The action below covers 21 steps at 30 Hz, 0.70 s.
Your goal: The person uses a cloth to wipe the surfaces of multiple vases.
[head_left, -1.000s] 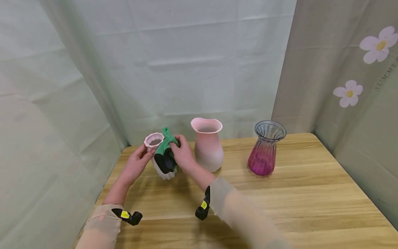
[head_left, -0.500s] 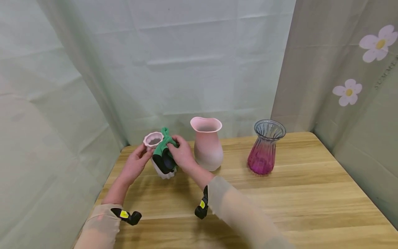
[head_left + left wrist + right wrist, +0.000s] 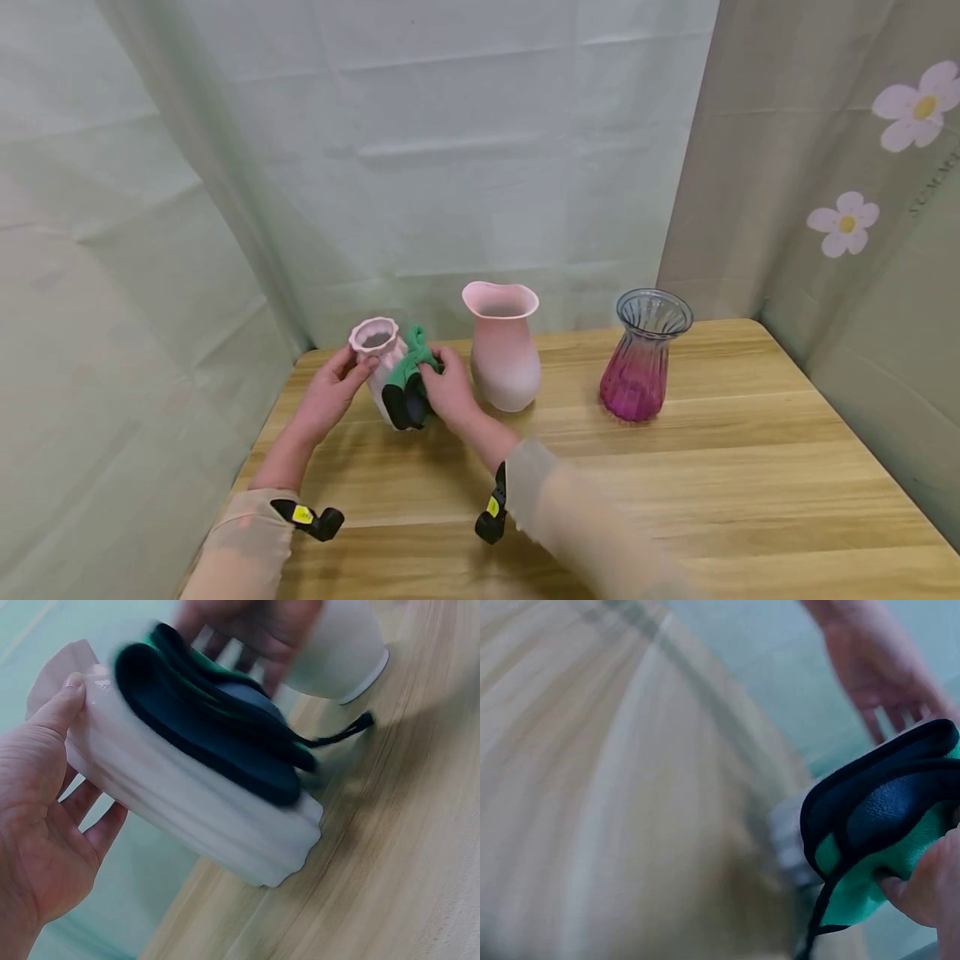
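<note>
A pale pink-white vase [image 3: 380, 385] with a scalloped rim stands on the table at the left, tilted in the left wrist view. My left hand [image 3: 327, 398] grips its neck, thumb on the near side and fingers behind. Against the vase's right side lies a green cloth with black edging [image 3: 407, 379], bunched and folded. My right hand [image 3: 450, 392] pinches this cloth; in the right wrist view the thumb presses into the green part [image 3: 866, 889]. The cloth hides part of the vase's body.
Just right of my right hand stands a taller pink-to-white vase [image 3: 505, 358] with a wavy flared rim. A ribbed glass vase [image 3: 635, 375], purple below and grey above, is farther right on the wooden table [image 3: 712, 467]. Pale curtains [image 3: 480, 167] hang behind and at the sides.
My right hand has slid the cloth slightly down and to the right along the vase's side, away from the rim. The left hand keeps its hold on the neck.
</note>
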### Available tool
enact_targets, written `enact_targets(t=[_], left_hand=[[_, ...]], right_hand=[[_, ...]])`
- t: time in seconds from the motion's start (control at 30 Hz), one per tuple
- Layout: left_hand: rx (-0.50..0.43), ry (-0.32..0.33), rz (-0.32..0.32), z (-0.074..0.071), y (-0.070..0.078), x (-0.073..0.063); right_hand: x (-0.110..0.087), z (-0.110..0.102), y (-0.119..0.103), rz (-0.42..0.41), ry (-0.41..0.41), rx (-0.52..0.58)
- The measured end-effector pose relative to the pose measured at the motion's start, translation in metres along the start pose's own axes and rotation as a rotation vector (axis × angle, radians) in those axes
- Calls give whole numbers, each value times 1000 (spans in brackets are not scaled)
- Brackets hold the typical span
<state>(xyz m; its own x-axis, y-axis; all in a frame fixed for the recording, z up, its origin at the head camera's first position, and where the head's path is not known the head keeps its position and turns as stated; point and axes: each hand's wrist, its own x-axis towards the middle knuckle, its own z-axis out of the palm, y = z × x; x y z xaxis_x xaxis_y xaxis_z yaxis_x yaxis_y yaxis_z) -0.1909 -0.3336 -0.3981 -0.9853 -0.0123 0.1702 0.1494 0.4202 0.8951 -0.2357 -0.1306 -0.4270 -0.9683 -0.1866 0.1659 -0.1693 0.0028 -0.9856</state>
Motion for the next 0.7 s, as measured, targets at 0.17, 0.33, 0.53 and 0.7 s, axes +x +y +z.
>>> enact_targets(t=[0.17, 0.33, 0.53, 0.7], left_hand=[[-17, -4, -9, 0, -1, 1], [-19, -10, -10, 0, 1, 1], [-7, -18, -25, 1, 3, -1], [-28, 14, -20, 6, 4, -2]], right_hand=[[-7, 1, 30, 104, 4, -16], [-9, 1, 40, 89, 7, -6], [-8, 1, 41, 87, -6, 4], [-8, 1, 42, 103, -10, 5]])
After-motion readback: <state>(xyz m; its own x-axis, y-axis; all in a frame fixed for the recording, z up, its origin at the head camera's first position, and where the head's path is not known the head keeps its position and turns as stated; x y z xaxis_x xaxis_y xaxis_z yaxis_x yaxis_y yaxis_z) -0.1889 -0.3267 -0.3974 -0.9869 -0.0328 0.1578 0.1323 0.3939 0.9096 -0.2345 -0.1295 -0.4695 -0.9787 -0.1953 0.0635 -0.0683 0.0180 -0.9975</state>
